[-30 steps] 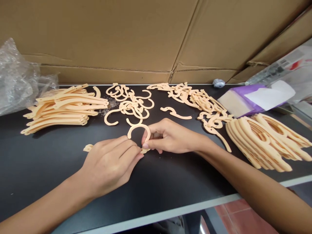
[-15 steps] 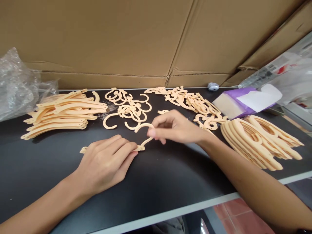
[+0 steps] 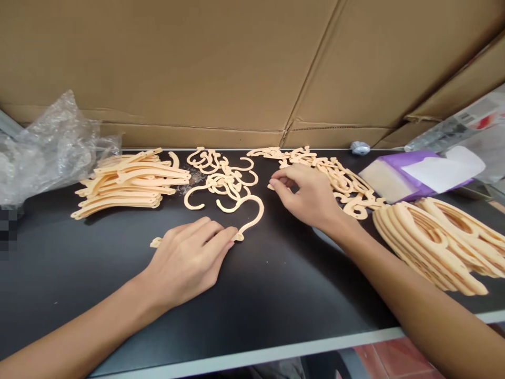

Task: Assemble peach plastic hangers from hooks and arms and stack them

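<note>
My left hand [image 3: 189,258] lies palm down on the black table [image 3: 276,295], fingers pressed together over a peach plastic hanger arm whose end [image 3: 157,242] sticks out to the left. A curved hook [image 3: 254,210] joins that arm just past my fingertips. My right hand [image 3: 311,197] is further back, its thumb and fingers pinching at a small curved piece [image 3: 273,186] at the edge of a heap of similar pieces [image 3: 343,181].
A stack of hanger arms [image 3: 130,181] lies at the left, loose hooks [image 3: 224,176] in the middle, stacked hangers [image 3: 434,237] at the right. Crumpled plastic [image 3: 51,142], a purple-wrapped pack [image 3: 414,168] and cardboard boxes [image 3: 236,63] line the back. The table's front edge [image 3: 276,351] is near.
My right hand let go of the hook and moved back and right to the small pieces. The hook now lies flat, attached to the arm under my unmoved left hand.
</note>
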A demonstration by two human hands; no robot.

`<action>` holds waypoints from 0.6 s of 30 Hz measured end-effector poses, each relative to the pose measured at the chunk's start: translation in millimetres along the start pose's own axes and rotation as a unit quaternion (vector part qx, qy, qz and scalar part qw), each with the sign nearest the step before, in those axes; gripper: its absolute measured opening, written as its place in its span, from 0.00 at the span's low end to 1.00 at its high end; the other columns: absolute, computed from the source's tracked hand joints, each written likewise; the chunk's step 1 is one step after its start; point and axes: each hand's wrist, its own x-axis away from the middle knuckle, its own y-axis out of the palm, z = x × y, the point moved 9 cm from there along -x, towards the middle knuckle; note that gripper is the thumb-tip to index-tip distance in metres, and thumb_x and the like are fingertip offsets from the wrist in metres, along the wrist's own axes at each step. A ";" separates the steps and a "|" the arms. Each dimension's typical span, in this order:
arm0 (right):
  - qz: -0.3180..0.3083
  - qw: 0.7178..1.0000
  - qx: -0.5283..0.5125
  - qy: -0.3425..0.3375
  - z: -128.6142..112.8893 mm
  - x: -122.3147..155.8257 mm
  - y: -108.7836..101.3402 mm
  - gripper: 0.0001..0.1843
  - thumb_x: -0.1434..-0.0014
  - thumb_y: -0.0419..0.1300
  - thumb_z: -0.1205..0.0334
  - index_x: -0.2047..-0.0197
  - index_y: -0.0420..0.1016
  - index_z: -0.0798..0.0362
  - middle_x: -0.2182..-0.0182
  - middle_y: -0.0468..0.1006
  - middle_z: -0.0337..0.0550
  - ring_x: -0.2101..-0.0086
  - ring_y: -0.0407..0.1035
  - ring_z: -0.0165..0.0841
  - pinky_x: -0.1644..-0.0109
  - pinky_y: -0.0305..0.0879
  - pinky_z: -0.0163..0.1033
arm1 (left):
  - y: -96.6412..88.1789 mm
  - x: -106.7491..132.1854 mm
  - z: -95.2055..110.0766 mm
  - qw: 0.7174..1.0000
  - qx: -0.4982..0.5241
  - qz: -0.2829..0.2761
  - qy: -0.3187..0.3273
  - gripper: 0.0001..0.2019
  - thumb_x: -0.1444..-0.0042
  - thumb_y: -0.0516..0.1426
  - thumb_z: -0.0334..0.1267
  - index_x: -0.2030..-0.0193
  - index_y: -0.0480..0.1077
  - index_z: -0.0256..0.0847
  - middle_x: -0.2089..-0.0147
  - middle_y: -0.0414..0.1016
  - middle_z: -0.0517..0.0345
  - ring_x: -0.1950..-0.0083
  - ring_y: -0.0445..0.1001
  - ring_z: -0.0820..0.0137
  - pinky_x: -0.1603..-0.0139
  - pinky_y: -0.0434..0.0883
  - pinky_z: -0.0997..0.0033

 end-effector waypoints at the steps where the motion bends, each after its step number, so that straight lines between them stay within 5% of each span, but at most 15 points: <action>1: -0.002 1.000 -0.008 -0.028 -8.5 2.4 2.8 0.09 0.35 0.58 0.64 0.60 0.81 0.53 0.65 0.81 0.48 0.63 0.74 0.39 0.56 0.67 0.45 | -0.4 0.0 0.1 1.000 -0.002 0.001 -0.001 0.07 0.33 0.57 0.30 0.51 0.74 0.36 0.65 0.79 0.58 0.67 0.75 0.70 0.69 0.67 0.69; 8: -0.104 0.983 -0.023 -0.148 -49.1 20.8 30.8 0.15 0.30 0.52 0.66 0.49 0.79 0.52 0.49 0.77 0.55 0.49 0.69 0.44 0.46 0.67 0.52 | 1.8 -0.1 -1.1 1.000 -0.002 -0.008 -0.012 0.08 0.33 0.55 0.29 0.51 0.75 0.38 0.64 0.79 0.58 0.67 0.75 0.71 0.71 0.66 0.70; 13: -0.119 0.983 -0.061 -0.122 -48.4 21.0 31.8 0.14 0.31 0.54 0.65 0.48 0.80 0.49 0.47 0.78 0.53 0.47 0.69 0.45 0.43 0.65 0.55 | -0.2 -1.4 -5.7 1.000 -0.009 0.007 -0.027 0.06 0.32 0.55 0.31 0.54 0.75 0.37 0.64 0.79 0.57 0.66 0.76 0.70 0.70 0.67 0.70; 18: -0.149 0.953 -0.261 -0.030 -50.9 17.9 29.3 0.10 0.39 0.60 0.68 0.56 0.81 0.51 0.55 0.82 0.46 0.53 0.73 0.39 0.44 0.66 0.48 | 0.3 0.9 -13.2 0.998 -0.002 0.007 -0.057 0.05 0.33 0.56 0.32 0.56 0.75 0.38 0.65 0.79 0.58 0.67 0.77 0.68 0.70 0.68 0.69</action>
